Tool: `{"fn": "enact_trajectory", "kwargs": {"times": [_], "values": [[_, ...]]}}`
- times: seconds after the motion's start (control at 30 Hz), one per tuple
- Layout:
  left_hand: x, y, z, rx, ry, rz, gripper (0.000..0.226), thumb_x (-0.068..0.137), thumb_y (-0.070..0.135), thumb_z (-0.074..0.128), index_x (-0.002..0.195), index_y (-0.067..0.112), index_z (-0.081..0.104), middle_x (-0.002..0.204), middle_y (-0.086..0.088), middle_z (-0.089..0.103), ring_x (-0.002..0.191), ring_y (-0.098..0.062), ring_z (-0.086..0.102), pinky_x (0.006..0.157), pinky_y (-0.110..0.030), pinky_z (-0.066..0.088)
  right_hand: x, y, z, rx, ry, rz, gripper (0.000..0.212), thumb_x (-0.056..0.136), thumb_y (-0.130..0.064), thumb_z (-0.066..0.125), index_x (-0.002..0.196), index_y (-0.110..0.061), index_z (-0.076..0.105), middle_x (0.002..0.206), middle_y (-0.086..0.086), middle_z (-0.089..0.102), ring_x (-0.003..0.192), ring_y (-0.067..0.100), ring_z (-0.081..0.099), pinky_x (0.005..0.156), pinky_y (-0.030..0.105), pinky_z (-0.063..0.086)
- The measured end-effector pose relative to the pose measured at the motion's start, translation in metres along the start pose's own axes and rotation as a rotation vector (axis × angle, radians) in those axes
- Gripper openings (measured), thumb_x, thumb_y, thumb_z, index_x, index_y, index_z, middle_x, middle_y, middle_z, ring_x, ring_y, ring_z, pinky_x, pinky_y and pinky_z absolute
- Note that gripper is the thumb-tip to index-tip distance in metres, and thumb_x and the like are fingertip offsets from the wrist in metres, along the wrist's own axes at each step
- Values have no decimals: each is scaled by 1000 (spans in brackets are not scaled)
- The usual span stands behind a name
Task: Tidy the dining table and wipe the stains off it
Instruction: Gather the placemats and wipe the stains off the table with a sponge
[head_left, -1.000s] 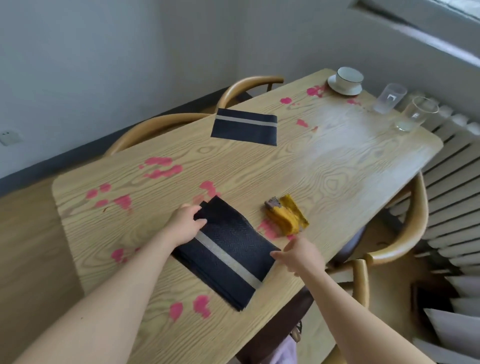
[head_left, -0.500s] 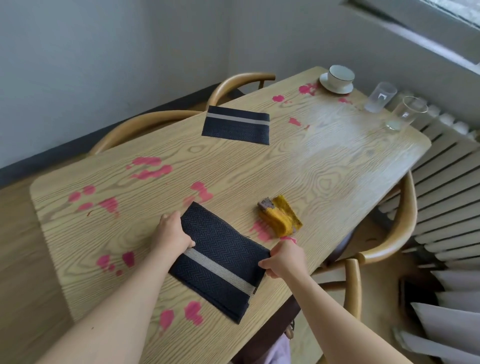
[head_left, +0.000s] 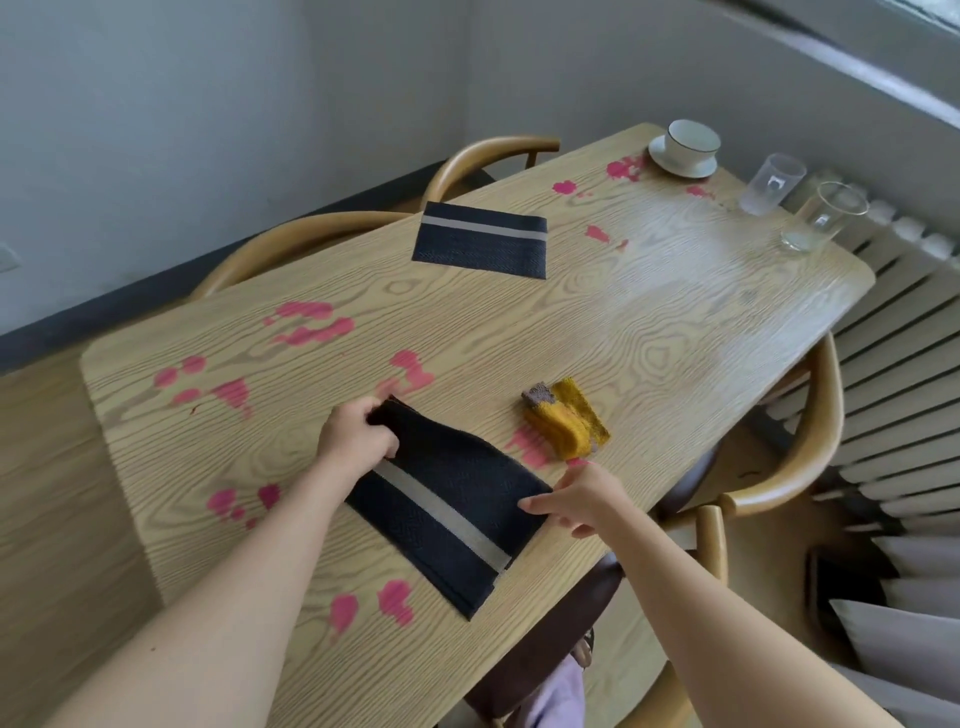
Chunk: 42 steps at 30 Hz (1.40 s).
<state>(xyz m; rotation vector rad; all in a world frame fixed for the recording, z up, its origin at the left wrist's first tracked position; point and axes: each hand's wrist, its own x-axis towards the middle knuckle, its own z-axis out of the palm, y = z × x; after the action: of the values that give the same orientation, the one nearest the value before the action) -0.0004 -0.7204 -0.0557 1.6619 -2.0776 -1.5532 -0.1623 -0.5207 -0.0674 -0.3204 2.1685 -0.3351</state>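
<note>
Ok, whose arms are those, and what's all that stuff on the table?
Those are a person's arms, not a robot's. The camera sits on their head and looks down, so you see what they see. The left hand grips the far corner of a dark mat. The right hand touches the mat's other side; whether it pinches it, I cannot tell. On the table also lie a second mat, a yellow cloth, pink stains, a cup on a saucer and two glasses. Chairs stand around it.
</note>
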Motion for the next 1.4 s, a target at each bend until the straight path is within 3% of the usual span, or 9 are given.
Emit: {"fn": "enact_trajectory", "kwargs": {"times": [0.13,0.33,0.47,0.6,0.73,0.87,1.0,1.13,1.4], "values": [[-10,12,-27,-314,11,-4,29,69,-16,54,75,11,62,74,-6,64,74,-22,59,61,-29,46,-16,-5,-16,352,-62,-149,39,71,-29,83,100,-22,57,75,6,63,62,15,55,52,24,41],[-15,11,-40,-507,-20,31,31,64,-16,68,82,9,67,75,-5,71,80,-26,67,72,-34,53,-24,-24,-22,494,-67,-295,36,77,-2,74,111,-8,66,63,4,47,51,13,32,45,23,26],[-22,-8,-38,-391,-83,37,37,64,-3,80,93,17,67,95,-2,71,92,-15,63,75,-24,46,-26,-19,-11,376,-19,-297,27,76,-3,75,103,-5,70,74,2,61,53,5,45,42,13,34],[-27,-14,-30,-402,-64,26,24,69,7,82,88,16,70,88,0,72,86,-12,65,70,-19,45,-21,-16,1,363,31,-277,19,83,-8,71,101,-8,69,63,2,65,43,4,49,43,17,40],[-26,-2,-22,130,141,196,21,93,31,57,89,12,65,78,-3,63,79,-25,58,64,-30,40,-14,-27,-5,469,75,-312,22,82,1,69,104,-4,71,74,8,71,61,11,66,62,24,57],[-23,10,-17,140,289,318,24,97,25,49,103,9,67,85,-13,65,78,-29,54,64,-32,34,-8,-38,-27,556,165,-330,28,83,6,64,102,-13,70,93,6,72,65,12,71,60,24,58],[-9,8,-15,-237,416,69,30,93,22,59,100,-6,64,92,-21,66,87,-34,61,73,-36,42,19,-24,-45,185,542,-310,35,76,-2,57,101,-20,74,105,4,70,97,21,65,79,27,51],[2,0,-13,-682,355,-250,31,89,25,65,110,2,58,86,-4,60,86,-27,60,77,-38,49,35,-10,-43,-240,456,-344,40,85,-20,62,125,-25,63,118,4,60,111,25,55,84,30,42],[7,15,4,-933,241,-292,39,86,18,69,118,0,57,115,-16,64,101,-31,65,88,-49,54,37,-20,7,-478,343,-657,41,93,-31,54,134,-36,48,114,4,43,103,28,46,85,36,43]]}}
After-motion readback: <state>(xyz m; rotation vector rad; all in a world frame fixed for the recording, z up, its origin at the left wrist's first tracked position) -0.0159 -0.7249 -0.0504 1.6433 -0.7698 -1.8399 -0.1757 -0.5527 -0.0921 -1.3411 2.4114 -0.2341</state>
